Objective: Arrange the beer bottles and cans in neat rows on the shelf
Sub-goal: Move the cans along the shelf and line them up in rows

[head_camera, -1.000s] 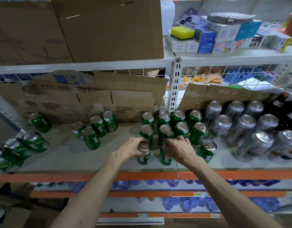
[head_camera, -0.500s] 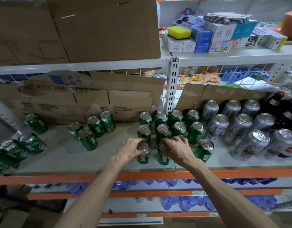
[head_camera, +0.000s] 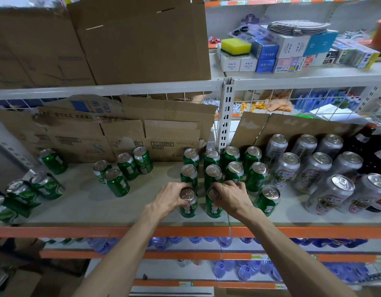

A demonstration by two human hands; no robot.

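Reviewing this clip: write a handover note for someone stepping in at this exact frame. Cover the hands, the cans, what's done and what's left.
Left hand: grips a green can near the front of the shelf.
Right hand: grips the next green can right beside it.
Done: the green block behind them stands in rows. The silver cans stand to its right, with dark bottles at the far right.
Left: line these two up as a front row, then probably bring over the loose green cans scattered on the left and extend the rows.
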